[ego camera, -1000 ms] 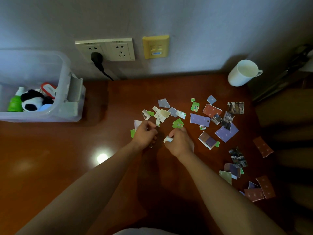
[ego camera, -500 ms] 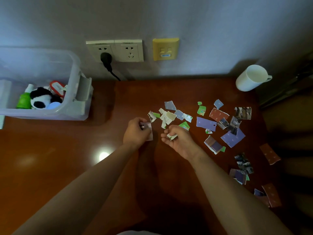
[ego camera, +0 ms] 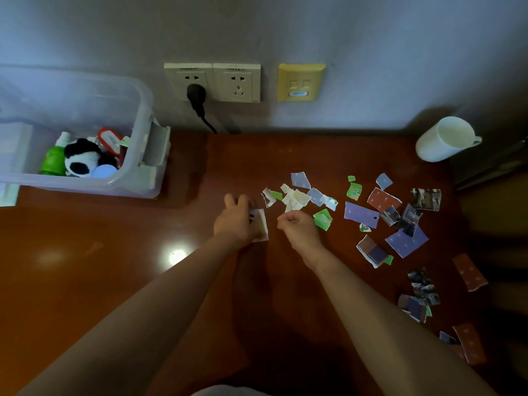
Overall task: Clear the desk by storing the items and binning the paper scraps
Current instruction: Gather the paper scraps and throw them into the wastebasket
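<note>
Several torn paper scraps (ego camera: 360, 214) in purple, red, green and white lie scattered over the right half of the brown desk (ego camera: 114, 267). My left hand (ego camera: 237, 221) holds a small bundle of gathered scraps (ego camera: 260, 224) near the desk's middle. My right hand (ego camera: 297, 227) sits just to the right of it, fingers curled at the pale scraps (ego camera: 294, 200) of the nearest pile; what it pinches is hidden. A clear plastic box (ego camera: 134, 181) at the back left holds a panda toy (ego camera: 81, 160), a green bottle (ego camera: 53, 161) and other small items.
A white mug (ego camera: 441, 140) stands at the back right corner by the wall. Wall sockets (ego camera: 213, 81) with a black plug (ego camera: 197, 100) and a yellow switch plate (ego camera: 300, 81) are behind the desk. More scraps (ego camera: 468, 347) lie near the desk's right front edge.
My left hand has lifted scraps off the desk and now holds them as a bundle. My right hand has moved up to the pale pile. The view has shifted a little to the left.
</note>
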